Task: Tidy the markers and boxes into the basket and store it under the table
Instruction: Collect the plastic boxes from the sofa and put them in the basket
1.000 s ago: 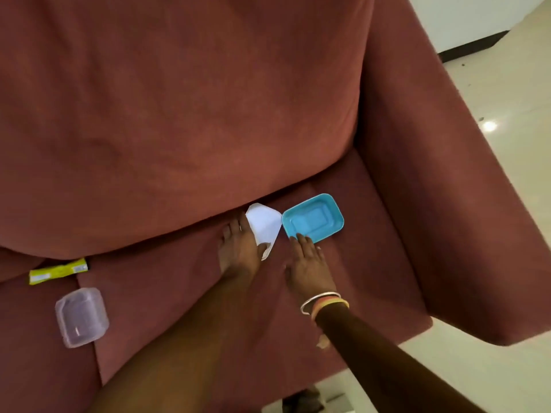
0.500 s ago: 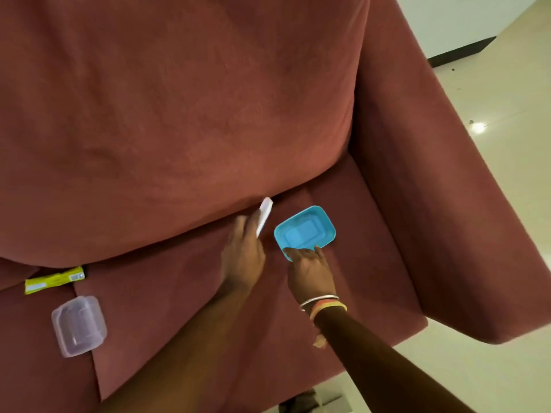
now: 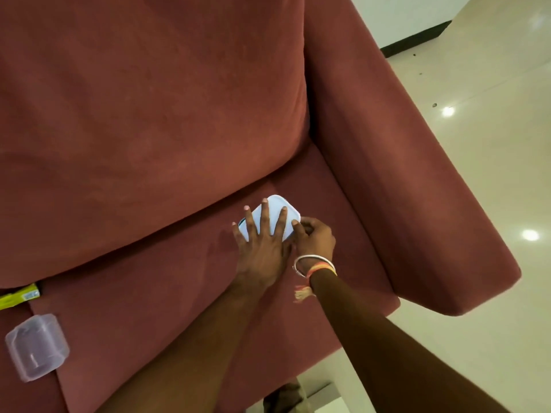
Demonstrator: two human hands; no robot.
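Observation:
A small blue box with its white lid (image 3: 275, 208) on top rests on the seat of a red sofa, near the back cushion. My left hand (image 3: 261, 239) lies flat on the lid with fingers spread, pressing down. My right hand (image 3: 313, 238) grips the box's right edge with curled fingers. Only a sliver of the blue base (image 3: 240, 225) shows at the left under the lid. A clear plastic box (image 3: 37, 345) with its lid on lies at the seat's left. No basket or table is in view.
A yellow-green packet (image 3: 19, 296) lies wedged at the cushion gap at far left. The sofa's armrest (image 3: 402, 189) rises on the right. Glossy pale floor (image 3: 492, 144) lies beyond it.
My left hand has turned the white lid over and laid it on the blue box. My right hand has shifted to the box's right edge. The view has moved in closer.

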